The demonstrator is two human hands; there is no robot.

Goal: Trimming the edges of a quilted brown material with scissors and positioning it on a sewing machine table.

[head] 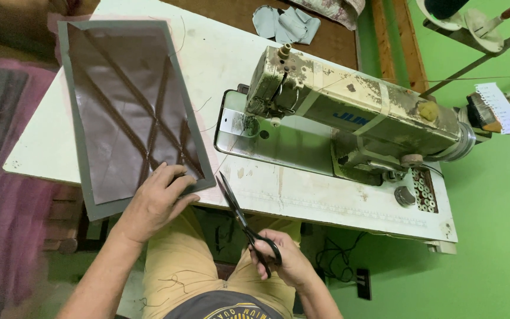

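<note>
While the left hand (159, 198) presses flat, fingers spread, on the near corner of the brown panel (131, 103), whose long axis runs away from it, the right hand (283, 259) grips scissors (240, 215), blades pointing toward that corner, just beside it.

Your brown quilted panel (131, 106), stitched in crossing diagonal lines and bordered with grey backing, lies flat on the white table left of the sewing machine (355, 115), its near corner overhanging the edge; your black scissors (244, 221) point toward that corner, blades slightly parted
</note>
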